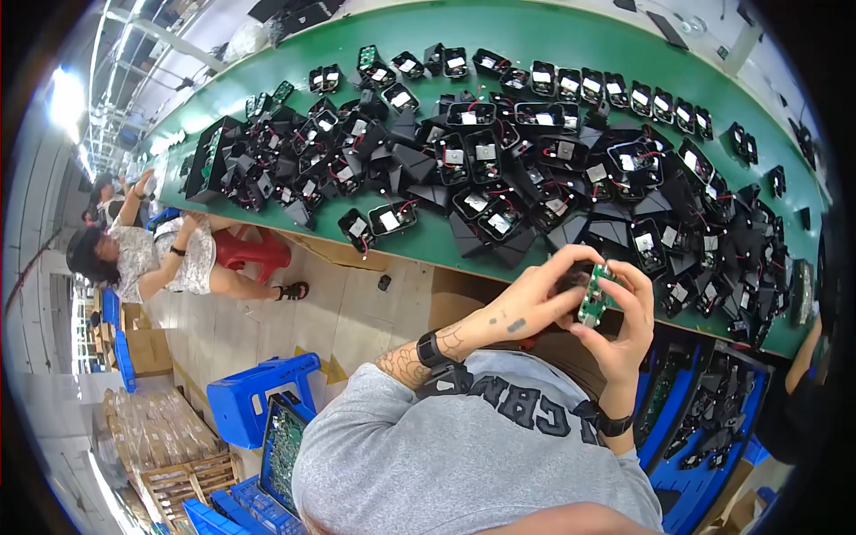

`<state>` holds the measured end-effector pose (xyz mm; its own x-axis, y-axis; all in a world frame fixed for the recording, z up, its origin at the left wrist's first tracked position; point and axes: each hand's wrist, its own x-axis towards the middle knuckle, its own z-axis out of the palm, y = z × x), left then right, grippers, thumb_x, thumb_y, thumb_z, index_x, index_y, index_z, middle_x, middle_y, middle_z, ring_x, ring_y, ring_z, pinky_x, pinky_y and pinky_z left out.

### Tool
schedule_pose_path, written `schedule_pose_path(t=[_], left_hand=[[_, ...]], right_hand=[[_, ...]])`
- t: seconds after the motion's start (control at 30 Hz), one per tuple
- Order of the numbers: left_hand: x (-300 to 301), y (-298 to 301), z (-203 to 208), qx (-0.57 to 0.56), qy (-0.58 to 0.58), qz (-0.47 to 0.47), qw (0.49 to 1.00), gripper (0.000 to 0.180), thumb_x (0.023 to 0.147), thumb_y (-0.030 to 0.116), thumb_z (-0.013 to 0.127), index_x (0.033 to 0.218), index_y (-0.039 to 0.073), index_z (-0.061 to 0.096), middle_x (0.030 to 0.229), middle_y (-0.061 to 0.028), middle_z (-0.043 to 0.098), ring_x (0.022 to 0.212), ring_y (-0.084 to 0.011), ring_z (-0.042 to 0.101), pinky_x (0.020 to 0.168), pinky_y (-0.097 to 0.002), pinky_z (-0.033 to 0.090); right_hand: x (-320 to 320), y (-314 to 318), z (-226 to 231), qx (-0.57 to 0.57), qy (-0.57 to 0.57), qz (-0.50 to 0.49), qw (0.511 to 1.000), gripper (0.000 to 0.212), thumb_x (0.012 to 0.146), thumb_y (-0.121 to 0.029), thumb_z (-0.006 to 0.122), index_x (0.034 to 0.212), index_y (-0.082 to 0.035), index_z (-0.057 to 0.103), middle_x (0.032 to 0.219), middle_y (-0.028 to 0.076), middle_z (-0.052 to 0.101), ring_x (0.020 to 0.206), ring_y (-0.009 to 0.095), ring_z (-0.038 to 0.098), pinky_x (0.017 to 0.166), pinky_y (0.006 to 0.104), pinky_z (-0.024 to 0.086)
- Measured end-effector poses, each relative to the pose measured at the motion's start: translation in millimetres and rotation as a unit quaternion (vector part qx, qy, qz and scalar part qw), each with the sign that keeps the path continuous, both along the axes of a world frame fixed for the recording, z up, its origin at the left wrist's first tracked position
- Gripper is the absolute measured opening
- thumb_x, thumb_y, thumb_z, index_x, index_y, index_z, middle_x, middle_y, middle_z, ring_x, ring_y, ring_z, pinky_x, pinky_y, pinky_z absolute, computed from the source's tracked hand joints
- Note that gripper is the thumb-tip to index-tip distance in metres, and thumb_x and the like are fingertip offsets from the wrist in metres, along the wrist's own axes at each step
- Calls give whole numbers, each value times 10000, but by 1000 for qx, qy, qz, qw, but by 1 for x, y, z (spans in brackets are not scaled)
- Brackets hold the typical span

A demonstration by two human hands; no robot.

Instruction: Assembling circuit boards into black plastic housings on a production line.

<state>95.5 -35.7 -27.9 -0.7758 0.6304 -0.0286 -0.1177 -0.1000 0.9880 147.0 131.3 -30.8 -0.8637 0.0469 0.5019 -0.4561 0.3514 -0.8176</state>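
Observation:
A small green circuit board (pixel 595 301) is held up between my two hands, just in front of my chest at the table's near edge. My left hand (pixel 551 287) grips it from the left, thumb and fingers bent round its edge. From the other side my right hand (pixel 629 325) pinches it with thumb and fingers. Beyond them, black plastic housings (pixel 557 207) with white blocks and red wires inside lie heaped on the green table (pixel 406 82). Part of the board is covered by my fingers.
Black housings (pixel 591 86) stand in a row along the far side. A black box (pixel 210 160) of green boards sits at the left end. Blue trays (pixel 691 428) of parts are at my right, a blue stool (pixel 259 401) at my left. Co-workers (pixel 178 259) sit further left.

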Motion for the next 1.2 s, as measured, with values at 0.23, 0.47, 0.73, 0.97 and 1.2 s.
schedule_pose_path(t=[0.23,0.47,0.73,0.97,1.2], left_hand=[[-4,1,-1,131,-209,-20,969,533,902,132,452,1415,122,307,1159,-138,552,938,-214,640,677,-296,571],[2,2,16,108,-172,-61,977,654,904,-6,541,1456,129,218,1280,-146,458,1113,-171,513,927,-314,464],[7,15,5,114,-158,-36,980,560,945,-13,448,1447,129,243,1246,-119,462,1019,-184,580,802,-312,557],[11,17,1,-5,-28,-26,999,512,962,-27,441,1421,112,261,989,-105,542,745,-133,616,669,-269,548],[13,9,-2,-64,131,11,989,446,939,-57,457,1345,93,347,827,-36,543,605,-66,549,542,-212,474]], right_hand=[[-4,2,4,159,59,-42,985,466,575,-143,833,1015,-144,681,1292,102,529,1233,356,447,1001,442,394],[-9,9,4,141,2,-21,990,422,607,-99,775,1018,-131,682,1377,153,469,1298,350,403,999,457,388],[-5,5,0,-349,-159,72,921,606,765,-5,694,1330,-11,474,1348,131,506,1170,201,532,981,341,431],[-6,6,-6,-329,-243,88,908,456,858,39,603,1301,0,503,1146,80,624,954,118,607,823,242,486],[-4,-7,-5,-304,-197,75,929,479,813,96,599,1279,36,507,1270,130,550,1165,182,531,945,293,445]])
